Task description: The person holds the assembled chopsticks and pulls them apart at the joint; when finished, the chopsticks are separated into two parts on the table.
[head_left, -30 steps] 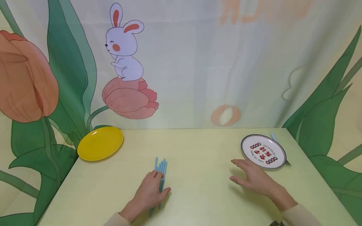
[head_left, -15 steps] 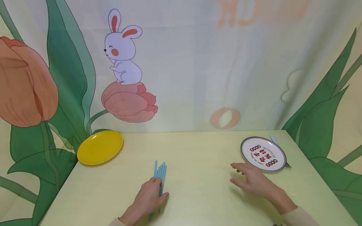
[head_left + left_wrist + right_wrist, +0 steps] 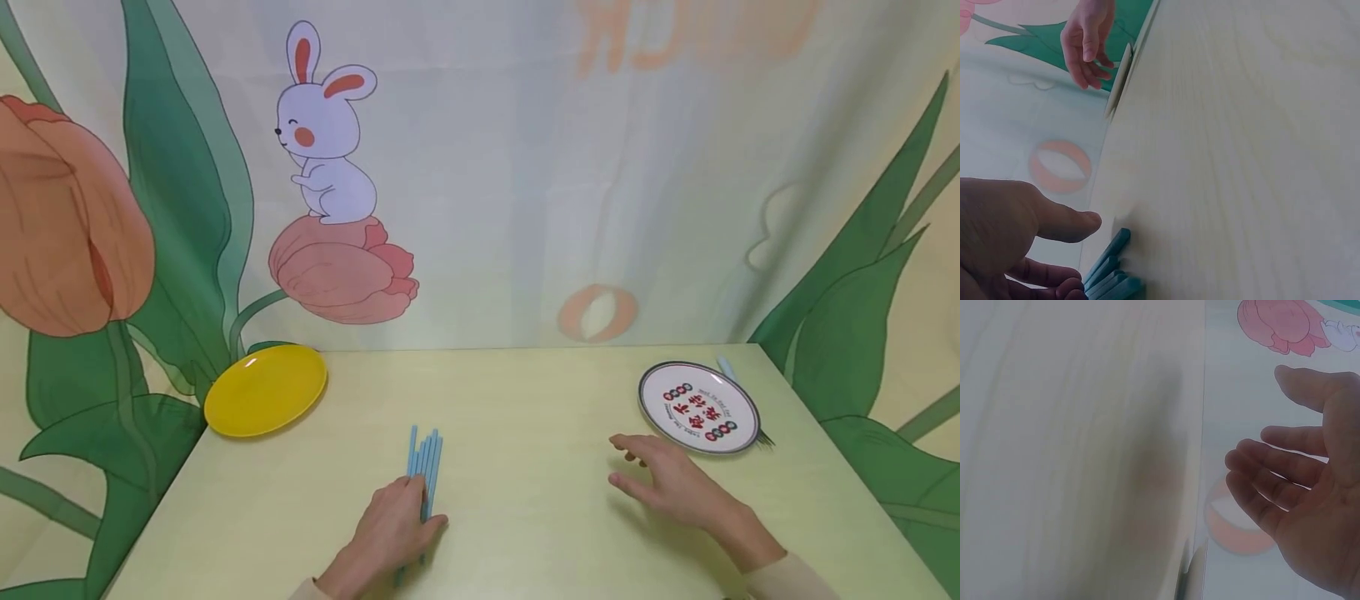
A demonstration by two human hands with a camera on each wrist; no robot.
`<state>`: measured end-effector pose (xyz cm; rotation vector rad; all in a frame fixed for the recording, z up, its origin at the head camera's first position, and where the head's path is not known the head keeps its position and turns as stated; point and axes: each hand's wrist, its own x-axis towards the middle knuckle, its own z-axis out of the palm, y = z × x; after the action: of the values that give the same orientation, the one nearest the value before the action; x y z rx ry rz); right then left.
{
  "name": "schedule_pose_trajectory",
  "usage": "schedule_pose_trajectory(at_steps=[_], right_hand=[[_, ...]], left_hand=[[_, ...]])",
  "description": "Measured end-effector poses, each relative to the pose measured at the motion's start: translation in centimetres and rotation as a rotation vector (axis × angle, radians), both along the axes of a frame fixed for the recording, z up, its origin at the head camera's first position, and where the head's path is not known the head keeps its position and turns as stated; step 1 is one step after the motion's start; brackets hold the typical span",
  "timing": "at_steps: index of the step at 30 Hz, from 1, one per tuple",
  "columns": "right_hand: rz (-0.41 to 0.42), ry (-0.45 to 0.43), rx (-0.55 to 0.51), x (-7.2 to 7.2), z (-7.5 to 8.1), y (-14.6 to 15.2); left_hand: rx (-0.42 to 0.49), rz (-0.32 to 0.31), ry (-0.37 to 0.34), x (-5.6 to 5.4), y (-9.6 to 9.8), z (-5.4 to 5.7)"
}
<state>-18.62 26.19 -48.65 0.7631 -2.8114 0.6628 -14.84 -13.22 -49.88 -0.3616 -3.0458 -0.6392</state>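
In the head view several thin light blue sticks (image 3: 435,454) lie in a loose bundle, pointing away from me, left of the middle of the table. My left hand (image 3: 390,527) rests over them, fingers bent down across the bundle and thumb standing out to the right, apart from the sticks. The left wrist view shows the sticks' squared ends (image 3: 1124,287) beside the fingers. My right hand (image 3: 678,485) hovers above the table at the right with nothing in it, thumb and fingers spread apart, close to a white plate (image 3: 731,400) with red lettering.
A yellow plate (image 3: 266,392) sits at the table's far left corner. Past the white plate's back edge a light blue handle (image 3: 725,367) pokes out, and thin dark strands (image 3: 765,439) stick out at its right. A printed curtain (image 3: 487,208) hangs behind the table.
The head view has shifted slightly. My left hand has drawn back a little along the sticks toward me, while the sticks stay in place. My right hand has barely moved.
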Motion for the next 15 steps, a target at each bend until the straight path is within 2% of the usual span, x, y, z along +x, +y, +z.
schedule_pose_trajectory(at_steps=[4,9,15], right_hand=[[0.012,-0.029,-0.006,0.02,0.07,0.09],[0.009,-0.045,-0.009,0.16,-0.08,0.42],[-0.003,-0.016,-0.021,0.14,-0.16,0.73]], left_hand=[[0.011,0.015,-0.054,-0.18,0.09,-0.26],[0.009,-0.009,-0.079,-0.38,0.26,-0.49],[0.024,-0.040,-0.113,-1.05,0.32,0.08]])
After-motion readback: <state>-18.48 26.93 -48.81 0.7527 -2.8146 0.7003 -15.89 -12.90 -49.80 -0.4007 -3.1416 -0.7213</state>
